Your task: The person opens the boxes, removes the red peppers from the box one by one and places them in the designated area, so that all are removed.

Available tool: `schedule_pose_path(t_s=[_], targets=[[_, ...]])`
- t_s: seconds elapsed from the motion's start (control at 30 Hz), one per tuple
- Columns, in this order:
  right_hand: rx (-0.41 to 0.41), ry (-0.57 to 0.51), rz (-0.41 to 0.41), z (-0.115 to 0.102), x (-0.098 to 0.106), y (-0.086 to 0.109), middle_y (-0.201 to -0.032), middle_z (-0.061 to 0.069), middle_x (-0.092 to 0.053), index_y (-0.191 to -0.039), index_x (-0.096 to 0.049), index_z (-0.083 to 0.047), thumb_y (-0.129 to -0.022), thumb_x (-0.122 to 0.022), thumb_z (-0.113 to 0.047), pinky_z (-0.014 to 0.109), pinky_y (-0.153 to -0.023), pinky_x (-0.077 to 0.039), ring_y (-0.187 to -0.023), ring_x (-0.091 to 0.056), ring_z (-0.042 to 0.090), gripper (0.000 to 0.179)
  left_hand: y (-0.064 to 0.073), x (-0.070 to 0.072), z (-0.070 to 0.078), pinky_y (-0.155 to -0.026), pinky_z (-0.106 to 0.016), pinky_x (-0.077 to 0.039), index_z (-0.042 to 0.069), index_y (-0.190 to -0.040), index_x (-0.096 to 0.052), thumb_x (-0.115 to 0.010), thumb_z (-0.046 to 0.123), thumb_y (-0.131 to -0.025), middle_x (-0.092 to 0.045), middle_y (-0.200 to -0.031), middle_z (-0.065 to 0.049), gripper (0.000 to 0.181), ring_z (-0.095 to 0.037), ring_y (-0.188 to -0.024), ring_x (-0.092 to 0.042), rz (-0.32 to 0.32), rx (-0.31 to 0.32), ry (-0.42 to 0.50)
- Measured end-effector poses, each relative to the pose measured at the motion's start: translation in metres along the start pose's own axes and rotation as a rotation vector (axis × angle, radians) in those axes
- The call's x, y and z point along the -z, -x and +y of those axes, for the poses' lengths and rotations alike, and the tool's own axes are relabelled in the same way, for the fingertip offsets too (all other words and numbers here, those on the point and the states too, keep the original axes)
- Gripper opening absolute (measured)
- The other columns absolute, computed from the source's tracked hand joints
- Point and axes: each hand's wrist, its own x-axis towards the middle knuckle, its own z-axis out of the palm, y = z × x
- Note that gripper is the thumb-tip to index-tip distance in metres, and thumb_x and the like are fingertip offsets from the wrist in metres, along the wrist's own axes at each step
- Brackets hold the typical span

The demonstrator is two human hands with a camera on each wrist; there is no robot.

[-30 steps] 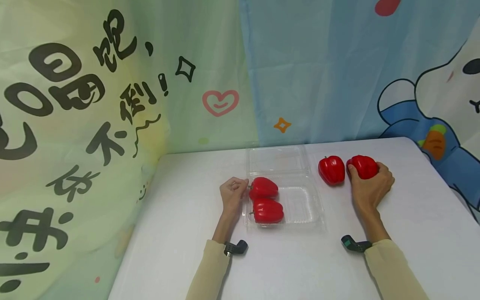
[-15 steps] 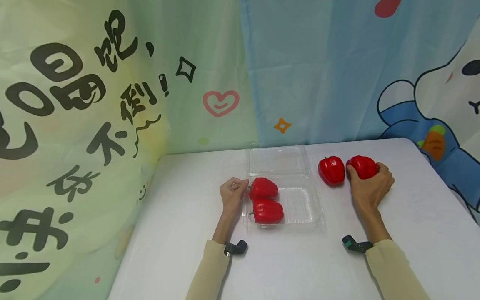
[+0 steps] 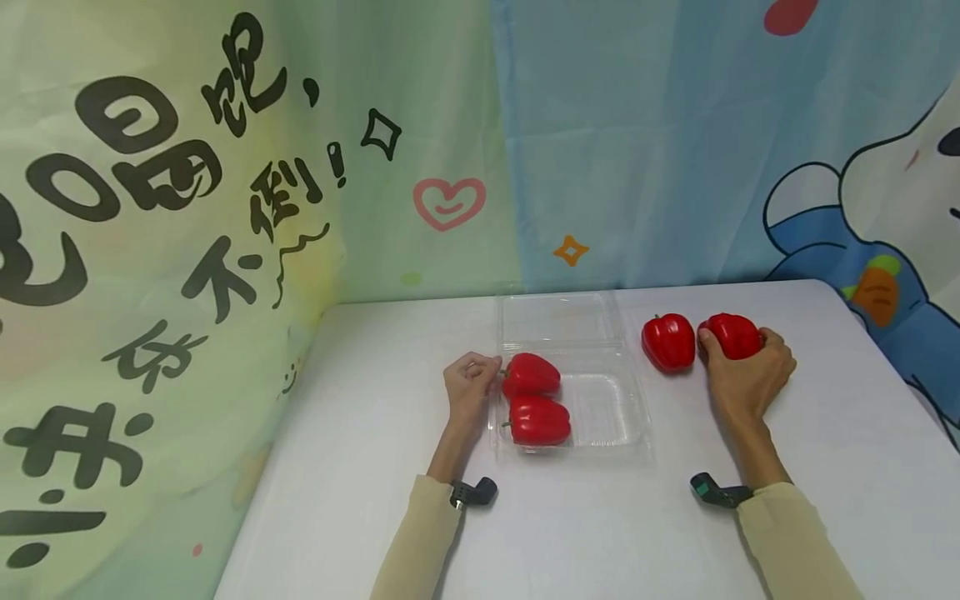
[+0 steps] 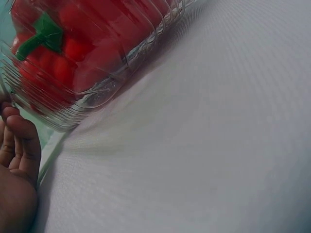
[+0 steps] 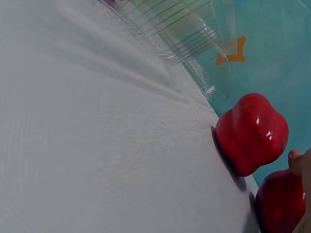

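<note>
A: At far left, enter what?

B: 1 printed backdrop (image 3: 412, 83), green at left with black lettering, blue farther right, hung behind a white surface (image 3: 600, 525).

A: Next, moving right?

B: 1 left grip (image 3: 469, 383), bare, below it a beige sleeve (image 3: 420, 533). Curled, thumb and fingertips together, pinching the left edge of 1 clear plastic container (image 3: 606, 410). Lid (image 3: 555, 321) folded open toward the backdrop.

A: Contents?

B: 2 red bell peppers, both in the left part, stems pointing left: 1 farther pepper (image 3: 532, 375), 1 nearer pepper (image 3: 542, 422), close together.

A: Past the right rim?

B: 1 loose red pepper (image 3: 668, 343), lying on the surface, stem toward the backdrop. Just beside it, farther right, 1 held red pepper (image 3: 735, 335), clamped in the right grip (image 3: 752, 379), thumb at left, fingers at right. Contact with the surface: cannot tell.

A: Far right?

B: 1 white cartoon animal (image 3: 900, 192), printed, dressed in blue, with an orange carrot (image 3: 876, 296).
</note>
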Motion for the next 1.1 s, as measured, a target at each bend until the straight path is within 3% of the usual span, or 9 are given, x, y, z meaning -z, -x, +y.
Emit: schedule_pose_path(t_s=[0.37,0.73,0.9,1.1], targets=[[0.012,-0.002,0.046,-0.009,0.008,0.007,-0.170,0.012,-0.042,-0.168,-0.035,-0.013,-0.100,-0.074,-0.049,0.058,-0.125,-0.044,-0.159,-0.033,0.024,0.086,0.001,0.001,0.001,-0.061,-0.020,-0.047,0.004,-0.091,-0.073,-0.078,0.022,-0.101,-0.067,-0.065,0.005,0.021,-0.009,-0.063,-0.058,-0.004,-0.010,-0.013],[0.174,-0.020,0.135,-0.025,0.016,0.016,-0.160,0.013,-0.054,-0.161,-0.047,-0.013,-0.097,-0.080,-0.044,0.054,-0.122,-0.043,-0.150,-0.045,0.025,0.079,0.000,0.001,0.001,-0.061,-0.020,-0.046,0.004,-0.091,-0.072,-0.077,0.020,-0.102,-0.067,-0.066,0.004,0.020,-0.009,-0.064,-0.057,-0.010,-0.007,-0.002],[0.225,-0.041,0.111,-0.033,0.016,0.031,-0.161,0.008,-0.056,-0.159,-0.052,-0.015,-0.095,-0.084,-0.039,0.058,-0.119,-0.050,-0.148,-0.048,0.024,0.076,0.001,0.001,0.000,-0.060,-0.019,-0.046,0.004,-0.091,-0.072,-0.077,0.020,-0.101,-0.067,-0.065,0.005,0.020,-0.008,-0.063,-0.057,-0.009,-0.013,0.004],[0.321,-0.083,0.035,-0.041,0.014,0.049,-0.151,0.014,-0.065,-0.150,-0.062,-0.009,-0.091,-0.088,-0.031,0.062,-0.113,-0.054,-0.139,-0.058,0.030,0.068,0.001,0.000,0.001,-0.058,-0.019,-0.046,0.001,-0.091,-0.071,-0.076,0.017,-0.102,-0.065,-0.063,0.006,0.020,-0.008,-0.060,-0.056,-0.015,-0.015,0.028]])
